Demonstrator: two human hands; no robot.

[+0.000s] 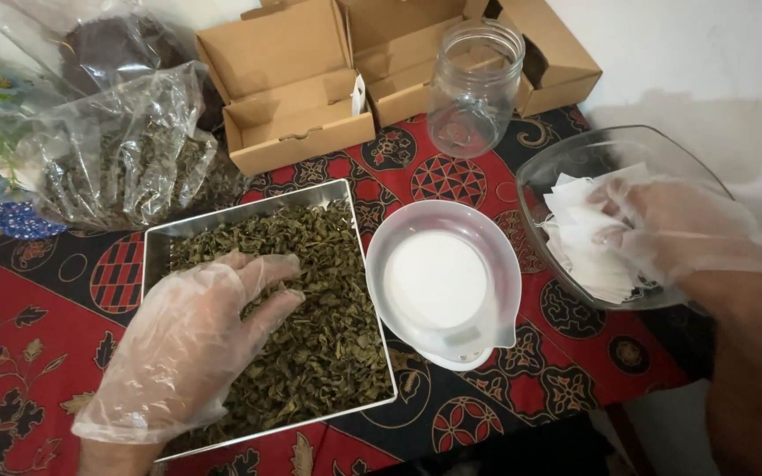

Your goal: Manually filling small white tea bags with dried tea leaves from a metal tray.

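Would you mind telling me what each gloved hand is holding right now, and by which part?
The left hand rests flat on the dried leaves, gripping nothing. The right hand reaches into the glass bowl, touching the white paper bags; a grip cannot be told.

Under my left hand (191, 339): square steel tray (156, 242), filled with loose dried green leaves (328, 326), fingers resting on the heap. At my right hand (663, 225): clear glass bowl (575, 154) holding stacked white paper sachets (584, 251), fingertips touching them.
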